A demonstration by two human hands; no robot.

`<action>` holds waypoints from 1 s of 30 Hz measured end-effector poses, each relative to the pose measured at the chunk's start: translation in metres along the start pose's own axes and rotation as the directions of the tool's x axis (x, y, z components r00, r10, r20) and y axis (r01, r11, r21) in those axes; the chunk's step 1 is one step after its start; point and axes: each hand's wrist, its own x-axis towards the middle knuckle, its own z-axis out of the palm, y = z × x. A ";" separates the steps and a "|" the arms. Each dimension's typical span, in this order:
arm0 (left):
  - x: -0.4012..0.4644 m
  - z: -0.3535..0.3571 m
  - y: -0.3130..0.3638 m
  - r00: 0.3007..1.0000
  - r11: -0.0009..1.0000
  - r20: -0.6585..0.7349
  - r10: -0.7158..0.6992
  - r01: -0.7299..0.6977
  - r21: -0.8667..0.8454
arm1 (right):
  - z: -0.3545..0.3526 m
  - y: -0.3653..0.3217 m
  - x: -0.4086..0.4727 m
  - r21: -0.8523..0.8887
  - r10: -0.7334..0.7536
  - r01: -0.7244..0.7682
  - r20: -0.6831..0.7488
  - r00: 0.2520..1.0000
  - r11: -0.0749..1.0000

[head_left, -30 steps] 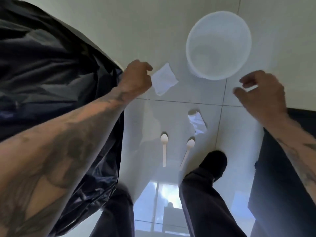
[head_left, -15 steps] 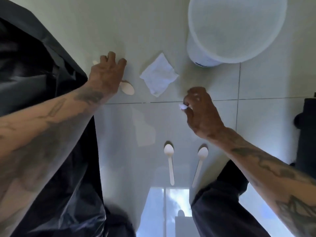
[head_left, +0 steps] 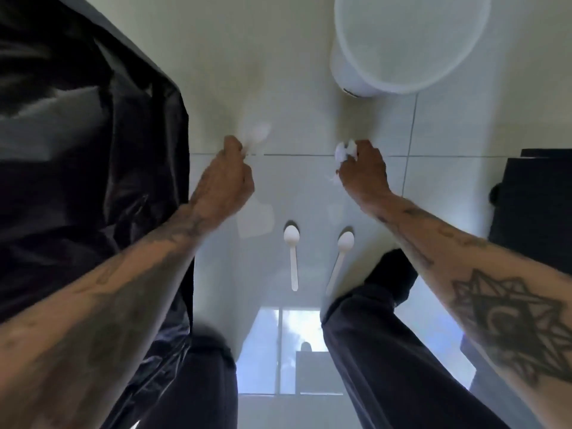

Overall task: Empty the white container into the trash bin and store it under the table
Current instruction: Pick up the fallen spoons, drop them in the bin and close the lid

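On the pale tiled floor (head_left: 309,187), seen from above by a head-worn camera, a person bends forward with both bare, tattooed forearms reaching down. At the top right stands the white container (head_left: 411,41), a round plastic tub sitting upright on the floor; its opening faces the camera, its upper part is cut off by the frame edge, and the part of its inside that shows looks empty. Along the left side hangs a black trash bag (head_left: 86,156), its glossy folds filling that edge; its mouth cannot be seen, so its contents cannot be told.

The left hand (head_left: 226,184) hovers just beside the bag, its fingers (head_left: 232,147) closed around something white and blurred, perhaps a napkin (head_left: 257,134). The right hand (head_left: 365,171), below the container and well apart from it, has its fingers pinched on a small crumpled white paper (head_left: 345,151).

Between the arms, nearer the person, two white plastic spoons lie on the floor with bowls pointing away: the left spoon (head_left: 292,255) lies straight, the right spoon (head_left: 340,258) tilted. A dark shoe (head_left: 393,274) and dark trouser legs fill the bottom. A black object (head_left: 538,205) sits at the right edge.
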 end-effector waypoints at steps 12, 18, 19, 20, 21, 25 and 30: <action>-0.116 0.161 0.024 0.745 0.680 0.237 -0.623 0.666 -0.306 | 0.062 0.137 -0.123 0.137 0.483 -0.473 -0.055 0.874 0.870; -0.119 0.178 0.013 0.926 0.899 0.062 -0.372 0.376 -0.223 | 0.088 0.147 -0.109 0.059 0.359 -0.354 -0.175 0.917 0.933; -0.120 0.176 0.014 0.935 0.913 0.075 -0.348 0.356 -0.200 | 0.086 0.146 -0.111 0.060 0.347 -0.342 -0.152 0.925 0.938; -0.121 0.172 0.015 0.935 0.915 0.092 -0.343 0.354 -0.194 | 0.082 0.143 -0.112 0.066 0.343 -0.337 -0.123 0.931 0.939; -0.120 0.166 0.017 0.933 0.911 0.100 -0.347 0.360 -0.200 | 0.078 0.136 -0.112 0.072 0.340 -0.334 -0.095 0.936 0.940; -0.119 0.117 0.033 0.952 0.911 0.140 -0.272 0.301 -0.280 | 0.045 0.080 -0.113 0.102 0.290 -0.292 0.029 0.956 0.951; -0.152 0.003 0.078 0.939 0.744 0.224 -0.262 0.344 -0.573 | -0.020 -0.029 -0.162 0.397 0.151 -0.245 0.254 0.955 0.884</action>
